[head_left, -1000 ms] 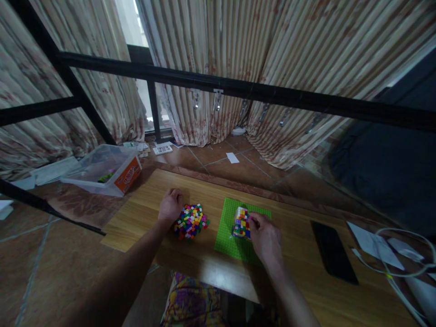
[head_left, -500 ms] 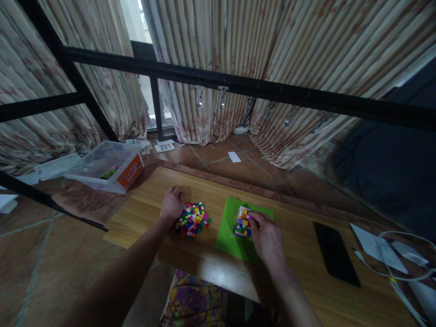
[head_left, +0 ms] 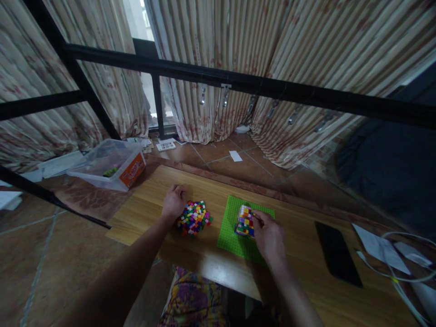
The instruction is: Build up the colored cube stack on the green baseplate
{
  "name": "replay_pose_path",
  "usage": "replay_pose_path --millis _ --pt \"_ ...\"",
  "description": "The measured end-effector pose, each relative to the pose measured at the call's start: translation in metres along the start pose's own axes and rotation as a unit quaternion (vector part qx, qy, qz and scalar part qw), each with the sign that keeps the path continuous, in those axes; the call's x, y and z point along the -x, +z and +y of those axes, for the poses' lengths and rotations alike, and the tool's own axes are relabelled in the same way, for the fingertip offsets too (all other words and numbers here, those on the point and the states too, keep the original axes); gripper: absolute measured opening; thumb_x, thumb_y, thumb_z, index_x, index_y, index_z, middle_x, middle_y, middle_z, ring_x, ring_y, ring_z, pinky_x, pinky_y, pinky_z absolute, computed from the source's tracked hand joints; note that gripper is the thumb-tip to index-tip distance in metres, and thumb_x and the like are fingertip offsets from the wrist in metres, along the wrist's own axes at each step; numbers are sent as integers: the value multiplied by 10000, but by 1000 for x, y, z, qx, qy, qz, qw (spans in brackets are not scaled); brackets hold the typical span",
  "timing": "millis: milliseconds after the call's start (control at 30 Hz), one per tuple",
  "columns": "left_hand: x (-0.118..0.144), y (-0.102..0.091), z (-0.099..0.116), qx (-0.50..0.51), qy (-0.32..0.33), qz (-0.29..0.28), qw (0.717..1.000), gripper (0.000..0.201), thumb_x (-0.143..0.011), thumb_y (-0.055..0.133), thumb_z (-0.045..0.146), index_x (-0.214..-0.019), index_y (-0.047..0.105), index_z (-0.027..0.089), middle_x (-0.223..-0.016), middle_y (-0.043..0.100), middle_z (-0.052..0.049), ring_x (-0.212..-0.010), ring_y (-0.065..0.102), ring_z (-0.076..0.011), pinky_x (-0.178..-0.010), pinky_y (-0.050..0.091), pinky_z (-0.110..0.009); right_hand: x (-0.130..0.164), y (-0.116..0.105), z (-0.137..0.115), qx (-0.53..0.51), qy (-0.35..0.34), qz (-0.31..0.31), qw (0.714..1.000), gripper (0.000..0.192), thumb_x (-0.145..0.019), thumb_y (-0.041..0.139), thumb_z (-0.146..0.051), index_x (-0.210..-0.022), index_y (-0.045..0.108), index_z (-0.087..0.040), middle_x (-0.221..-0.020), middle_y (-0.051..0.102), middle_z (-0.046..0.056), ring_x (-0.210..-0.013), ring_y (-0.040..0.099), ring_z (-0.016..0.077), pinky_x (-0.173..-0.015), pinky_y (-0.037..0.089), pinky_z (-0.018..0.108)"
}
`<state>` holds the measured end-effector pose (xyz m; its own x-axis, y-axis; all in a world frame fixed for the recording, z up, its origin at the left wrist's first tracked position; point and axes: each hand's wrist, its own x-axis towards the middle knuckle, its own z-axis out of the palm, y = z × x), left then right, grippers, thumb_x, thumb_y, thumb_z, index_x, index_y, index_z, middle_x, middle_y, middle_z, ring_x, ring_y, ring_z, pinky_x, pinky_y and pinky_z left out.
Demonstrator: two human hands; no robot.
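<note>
The right hand (head_left: pixel 271 235) partly hides the toy-brick block (head_left: pixel 243 221); the left hand (head_left: pixel 174 202) curls beside loose toy bricks (head_left: pixel 195 218); I cannot tell whether either grips anything.

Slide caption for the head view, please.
Right hand at a brick stack on a green baseplate, left hand beside loose bricks.

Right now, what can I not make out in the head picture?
All in the head view:
Right side of the block: partly covered by the right grip.
Inside of the left grip: hidden by the hand itself.
Green thing in the bin: too small and blurred.
Cable: partly cut off by the right edge.
</note>
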<state>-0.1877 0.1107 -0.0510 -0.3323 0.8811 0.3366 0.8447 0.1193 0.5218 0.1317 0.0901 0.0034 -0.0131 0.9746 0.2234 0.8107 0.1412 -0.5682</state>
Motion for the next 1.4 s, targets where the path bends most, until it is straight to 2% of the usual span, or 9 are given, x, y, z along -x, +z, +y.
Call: replay_pose_path --millis 200,367,533,700,900,1167,1267,1400 --pt "0 1 0 -3 -4 3 1000 214 -844 435 180 -881 645 182 -982 634 -99 -951 603 -238 -880 496 -355 3 4 0 -42 8 31 999 381 -881 433 -387 -1019 712 -167 -982 748 108 -827 691 232 -772 513 363" --pt "1 0 1 5 -5 0 1000 206 -844 441 175 -872 645 183 -972 634 -91 -945 604 -228 -887 493 -344 9 5 7 -70 8 55 996 351 -883 466 -393 -996 712 -169 -1010 746 113 -898 695 243 -841 514 384" --pt "1 0 1 5 -3 0 1000 204 -847 442 182 -876 644 184 -964 631 -93 -942 601 -229 -878 495 -344 16 1 13 -61 -48 64 995 349 -923 439 -372 -990 716 -172 -1038 722 119 -918 672 232 -845 516 377" --pt "1 0 0 6 0 1 1000 210 -848 437 182 -876 646 185 -968 627 -95 -949 597 -229 -880 493 -346 19 2 16 -30 -105 56 992 352 -953 405 -317 -1034 718 -179 -1037 695 116 -935 634 223 -858 510 374" --pt "1 0 0 4 0 -1 1000 212 -847 436 178 -888 644 182 -970 630 -94 -952 598 -228 -888 489 -345 20 5 15 44 -139 63 987 357 -955 386 -233 -1082 713 -164 -1013 680 116 -940 607 230 -861 504 371" --pt "1 -1 2 -5 -3 -8 1000 216 -853 432 191 -887 645 179 -972 628 -104 -956 598 -240 -878 493 -355 21 -2 10 172 -154 1 973 406 -920 364 -102 -1168 682 -148 -1029 666 126 -947 582 242 -832 494 351" --pt "1 -1 1 -2 -1 -4 1000 223 -850 429 182 -906 644 180 -986 633 -103 -964 599 -237 -897 490 -356 20 -2 10 176 -162 -11 971 422 -891 385 -82 -1189 674 -162 -1055 665 129 -984 582 249 -855 496 360" --pt "1 0 0 0 3 5 1000 224 -843 426 164 -889 644 184 -977 637 -102 -966 602 -229 -913 486 -346 17 0 13 122 -160 1 980 427 -889 370 -101 -1161 685 -197 -1050 673 116 -977 606 240 -847 515 365"
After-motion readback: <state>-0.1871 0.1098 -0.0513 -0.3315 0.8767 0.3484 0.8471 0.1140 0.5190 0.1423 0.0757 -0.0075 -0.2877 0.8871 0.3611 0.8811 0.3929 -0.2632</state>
